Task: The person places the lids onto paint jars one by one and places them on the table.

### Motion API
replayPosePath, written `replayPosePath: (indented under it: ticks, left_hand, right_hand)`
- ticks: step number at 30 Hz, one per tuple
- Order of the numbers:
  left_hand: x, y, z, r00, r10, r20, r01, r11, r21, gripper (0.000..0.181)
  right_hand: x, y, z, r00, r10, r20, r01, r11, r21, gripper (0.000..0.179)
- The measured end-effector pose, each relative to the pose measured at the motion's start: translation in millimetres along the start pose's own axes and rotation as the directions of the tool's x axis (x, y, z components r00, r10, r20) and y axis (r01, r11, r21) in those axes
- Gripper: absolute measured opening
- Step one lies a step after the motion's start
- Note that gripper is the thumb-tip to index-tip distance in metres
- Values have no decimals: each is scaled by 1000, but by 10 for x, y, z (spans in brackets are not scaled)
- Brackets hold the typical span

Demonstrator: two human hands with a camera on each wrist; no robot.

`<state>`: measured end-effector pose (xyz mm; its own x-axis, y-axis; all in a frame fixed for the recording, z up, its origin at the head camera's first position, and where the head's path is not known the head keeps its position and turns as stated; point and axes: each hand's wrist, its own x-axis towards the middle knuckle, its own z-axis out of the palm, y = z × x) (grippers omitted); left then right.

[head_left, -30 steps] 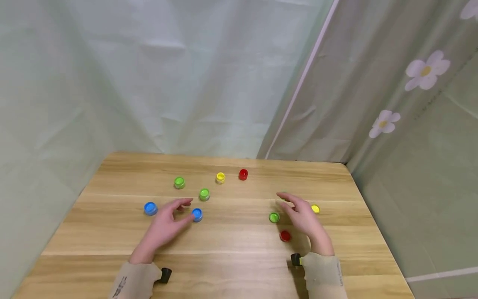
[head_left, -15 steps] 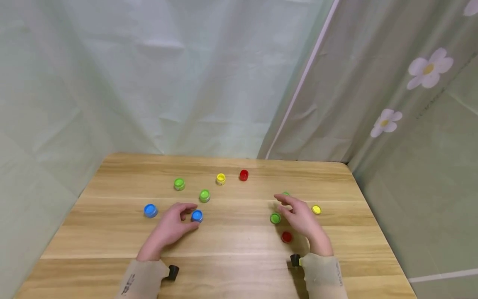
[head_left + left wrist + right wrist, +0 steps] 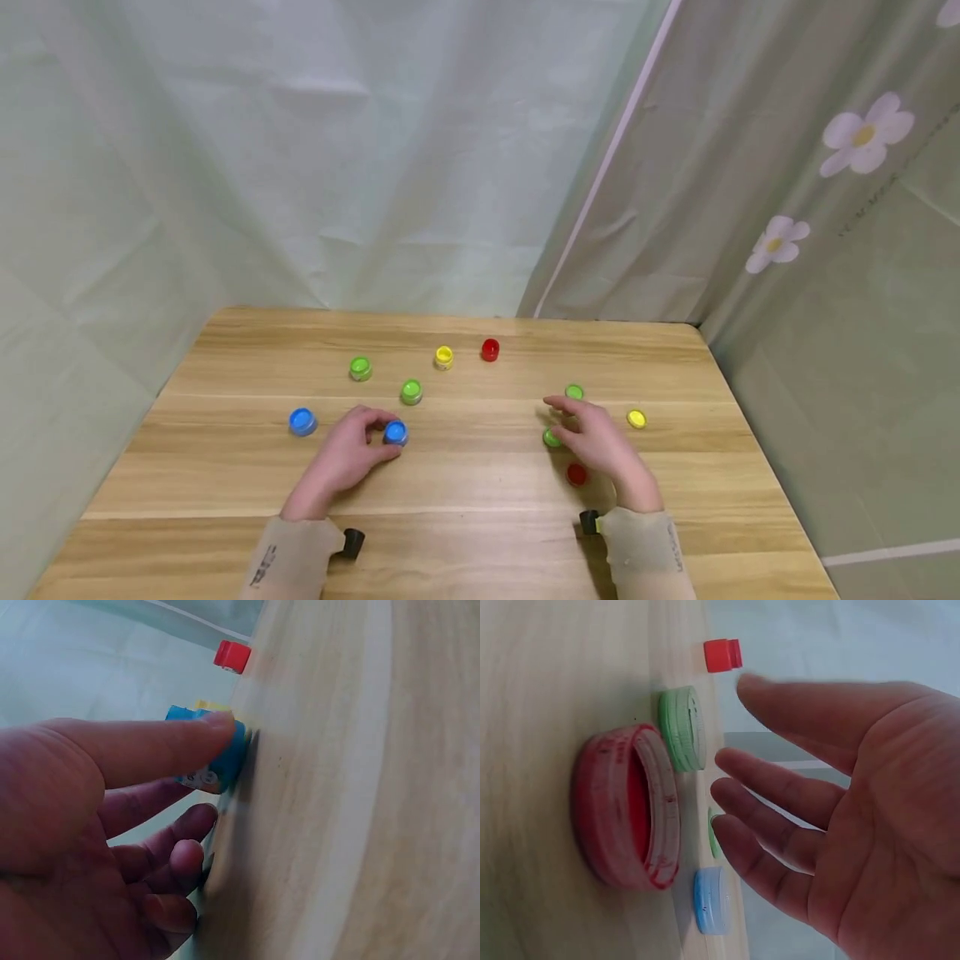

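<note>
Blue pot [image 3: 302, 422] at 10 o'clock of left hand [image 3: 349, 454] | left hand pinches blue jar [image 3: 396, 432] at its 2 o'clock, thumb and finger across the sides | likely light, stiff, smooth; best gripped low, below the rim | green lid [image 3: 551, 437] at 9 o'clock of right hand [image 3: 597, 437] | right hand loosely spread, holding nothing

Blue on the small round plastic pot [image 3: 396, 432], green on the round plastic cap [image 3: 679, 729]; tan-and-brown streaked on the flat wooden tabletop [image 3: 465, 542]; white-flowered on the grey-green curtain [image 3: 877, 292].
</note>
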<state>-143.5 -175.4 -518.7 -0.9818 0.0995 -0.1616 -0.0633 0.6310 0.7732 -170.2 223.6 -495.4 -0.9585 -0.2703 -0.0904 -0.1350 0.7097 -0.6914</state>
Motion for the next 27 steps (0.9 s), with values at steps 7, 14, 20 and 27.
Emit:
replayPosePath:
  ticks: [7,14,20,27]
  left_hand:
    - [28,39,-59,999,-44,-25,42,995,-91,43]
    - [44,95,-60,997,-38,-71,29,991,-129,40]
    - [49,108,-48,995,-13,-102,-2,989,-146,43]
    - [13,163,40,991,47,-128,-79,964,-253,47]
  right_hand:
    - [41,-30,14,1000,11,19,-10,997,-78,61]
    - [47,-46,57,999,36,14,-33,990,-140,48]
    - [36,-64,94,998,61,21,-57,986,-156,34]
    - [-9,-80,80,998,57,8,-56,990,-127,22]
